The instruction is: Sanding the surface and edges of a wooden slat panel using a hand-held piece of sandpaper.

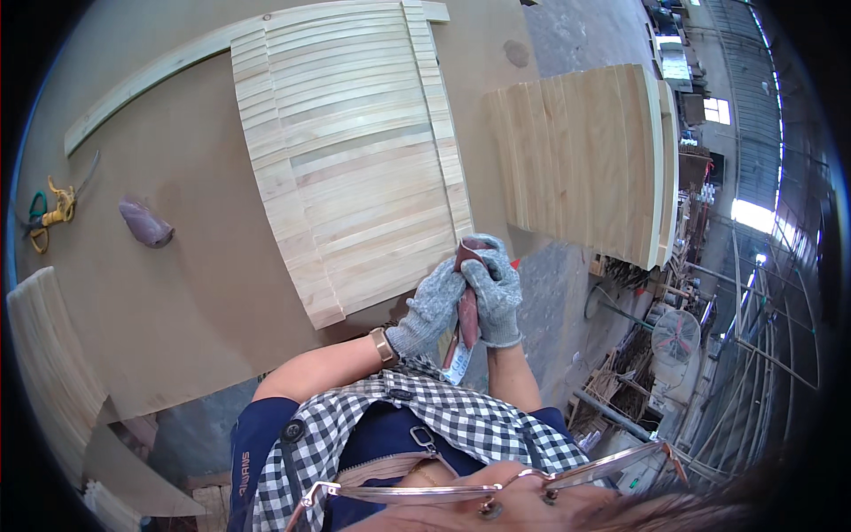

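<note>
Both my hands wear grey knit gloves and meet at the near right corner of the workbench. My left hand (432, 306) and my right hand (494, 293) together grip a folded reddish-brown sheet of sandpaper (467, 312), its top edge poking out above my fingers. Just beyond them lies a stack of pale wooden slats (350, 151) laid side by side on the brown workbench (195, 284).
A second stack of pale slats (589, 160) stands to the right, past the bench edge. On the left of the bench lie a worn piece of sandpaper (145, 222), yellow-and-green-handled scissors (49, 213), a long wooden strip (151, 75), and more slats (49, 355). A fan (676, 335) stands on the floor.
</note>
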### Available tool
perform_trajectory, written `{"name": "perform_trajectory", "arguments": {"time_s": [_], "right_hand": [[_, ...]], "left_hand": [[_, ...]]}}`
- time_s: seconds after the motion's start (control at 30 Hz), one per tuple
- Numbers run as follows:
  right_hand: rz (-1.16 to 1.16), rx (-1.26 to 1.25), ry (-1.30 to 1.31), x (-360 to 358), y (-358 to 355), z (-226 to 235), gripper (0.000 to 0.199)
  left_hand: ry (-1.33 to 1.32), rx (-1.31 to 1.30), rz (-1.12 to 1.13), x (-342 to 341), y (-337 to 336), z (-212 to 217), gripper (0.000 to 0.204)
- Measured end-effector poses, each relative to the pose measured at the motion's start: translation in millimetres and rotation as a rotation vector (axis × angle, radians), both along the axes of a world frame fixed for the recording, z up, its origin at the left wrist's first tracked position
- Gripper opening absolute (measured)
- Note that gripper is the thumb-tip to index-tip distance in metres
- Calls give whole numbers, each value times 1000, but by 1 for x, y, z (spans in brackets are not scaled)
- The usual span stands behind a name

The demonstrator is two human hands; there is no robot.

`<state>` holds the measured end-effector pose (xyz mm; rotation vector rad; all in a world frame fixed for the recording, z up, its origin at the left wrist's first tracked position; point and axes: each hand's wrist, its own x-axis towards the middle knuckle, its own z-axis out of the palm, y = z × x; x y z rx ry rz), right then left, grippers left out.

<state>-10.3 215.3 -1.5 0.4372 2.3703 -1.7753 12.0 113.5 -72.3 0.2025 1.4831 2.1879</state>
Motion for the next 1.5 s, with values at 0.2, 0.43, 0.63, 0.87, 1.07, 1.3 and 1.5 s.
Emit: {"name": "perform_trajectory", "arguments": {"time_s": [0.2,0.43,0.63,0.87,1.07,1.3,1.5], "right_hand": [[164,743,232,-13,-9,-5,15],[397,1218,233,-29,-11,-26,7],[475,1458,274,-5,-10,-63,7],[533,1573,373,-67,-27,-58,16],[538,1473,337,-11,-17,-40,10],[531,1523,335,-89,-29,-46,38],[523,1469,323,-22,-16,-55,36]], "left_hand": [[-10,-297,-250,-12,1,-2,34],[643,-804,105,9,-36,-21,53],[761,-889,110,9,-26,-55,58],[739,-880,80,22,-20,-46,57],[790,-948,-17,21,-28,-37,63],[513,-703,28,31,-15,-30,63],[709,-889,7,31,-28,-34,59]]}}
